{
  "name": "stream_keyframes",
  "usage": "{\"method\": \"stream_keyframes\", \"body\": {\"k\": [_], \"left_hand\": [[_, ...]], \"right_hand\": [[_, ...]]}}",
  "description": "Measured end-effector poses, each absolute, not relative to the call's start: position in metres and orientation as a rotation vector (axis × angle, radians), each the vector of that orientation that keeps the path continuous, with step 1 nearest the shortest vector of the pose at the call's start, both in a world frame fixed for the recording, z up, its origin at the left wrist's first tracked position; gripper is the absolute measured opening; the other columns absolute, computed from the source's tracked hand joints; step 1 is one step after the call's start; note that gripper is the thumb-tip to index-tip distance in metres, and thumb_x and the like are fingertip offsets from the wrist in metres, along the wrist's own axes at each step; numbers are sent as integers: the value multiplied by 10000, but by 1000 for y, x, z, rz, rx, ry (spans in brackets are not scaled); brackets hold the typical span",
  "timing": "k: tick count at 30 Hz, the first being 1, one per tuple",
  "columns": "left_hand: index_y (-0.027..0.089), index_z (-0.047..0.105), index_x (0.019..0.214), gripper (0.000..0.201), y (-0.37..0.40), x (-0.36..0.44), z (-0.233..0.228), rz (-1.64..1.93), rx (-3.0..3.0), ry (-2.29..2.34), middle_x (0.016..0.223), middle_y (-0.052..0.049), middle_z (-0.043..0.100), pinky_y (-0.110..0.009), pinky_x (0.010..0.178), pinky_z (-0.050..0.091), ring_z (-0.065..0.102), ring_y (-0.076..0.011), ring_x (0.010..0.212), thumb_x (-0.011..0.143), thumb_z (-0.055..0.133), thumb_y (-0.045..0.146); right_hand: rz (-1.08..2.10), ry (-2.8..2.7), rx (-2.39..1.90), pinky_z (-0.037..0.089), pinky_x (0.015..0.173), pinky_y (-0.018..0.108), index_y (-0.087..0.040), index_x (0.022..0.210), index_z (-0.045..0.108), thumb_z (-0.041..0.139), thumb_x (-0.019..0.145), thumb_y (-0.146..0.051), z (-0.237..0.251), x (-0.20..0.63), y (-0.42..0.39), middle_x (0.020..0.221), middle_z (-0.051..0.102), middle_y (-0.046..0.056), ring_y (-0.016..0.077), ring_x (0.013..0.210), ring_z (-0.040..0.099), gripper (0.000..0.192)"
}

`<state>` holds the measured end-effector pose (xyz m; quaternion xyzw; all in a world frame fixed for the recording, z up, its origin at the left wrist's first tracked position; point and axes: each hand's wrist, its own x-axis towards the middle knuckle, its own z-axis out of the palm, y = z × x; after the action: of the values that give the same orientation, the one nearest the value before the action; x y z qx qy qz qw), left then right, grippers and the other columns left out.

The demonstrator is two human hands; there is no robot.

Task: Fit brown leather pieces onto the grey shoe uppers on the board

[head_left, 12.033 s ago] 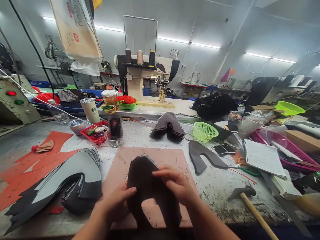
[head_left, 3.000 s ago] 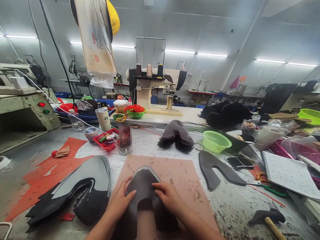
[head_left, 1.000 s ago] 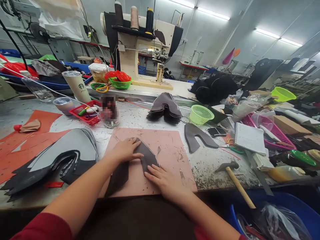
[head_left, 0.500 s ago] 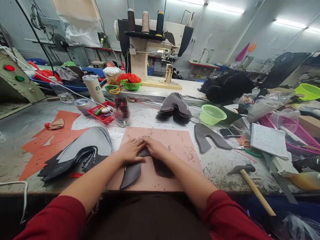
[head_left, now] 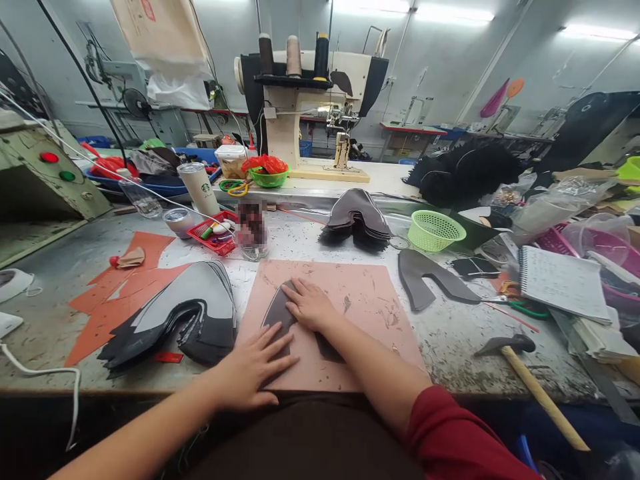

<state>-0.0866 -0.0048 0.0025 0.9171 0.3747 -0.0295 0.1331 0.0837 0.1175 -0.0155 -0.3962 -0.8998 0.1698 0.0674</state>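
Observation:
A dark grey, curved leather-like piece [head_left: 274, 316] lies on the pinkish work board [head_left: 363, 293] in front of me. My left hand [head_left: 254, 368] rests with fingers spread over the piece's left leg, near the board's front edge. Across the top of the curve lies my right hand [head_left: 311, 305], its fingers stretched out flat on the material. Both hands press from above and grip nothing. Part of the piece, including much of its right leg, is hidden under my right hand and forearm.
Left of the board sits a stack of similar pieces [head_left: 185, 293]; another stack [head_left: 356, 217] is behind it. A single piece [head_left: 420, 280], a green basket [head_left: 436, 231] and a hammer [head_left: 537, 390] are on the right. The sewing machine [head_left: 285, 120] stands at the back.
My left hand has slid from the top of the curve towards me, down the left leg. The right hand stays near the top, its fingers now flatter. The view has shifted slightly.

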Motion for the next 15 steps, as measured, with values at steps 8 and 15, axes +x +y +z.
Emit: {"method": "stream_keyframes", "body": {"k": [8, 15], "left_hand": [[367, 286, 1292, 475, -50, -80, -19, 32, 2653, 1067, 1294, 24, 439, -431, 995, 316, 316, -250, 1233, 850, 361, 209], [218, 548, 1067, 381, -17, -128, 45, 407, 2224, 1680, 1046, -33, 630, -238, 817, 463, 583, -164, 948, 838, 287, 374]], "right_hand": [[563, -2759, -1222, 109, 1013, 455, -339, 1322, 271, 380, 653, -733, -5, 80, 114, 1441, 150, 65, 298, 1296, 102, 784], [701, -2541, -1371, 241, 967, 447, -309, 1330, 266, 411, 757, -586, 18, 107, 114, 1390, 267, 104, 285, 1251, 255, 652]]}}
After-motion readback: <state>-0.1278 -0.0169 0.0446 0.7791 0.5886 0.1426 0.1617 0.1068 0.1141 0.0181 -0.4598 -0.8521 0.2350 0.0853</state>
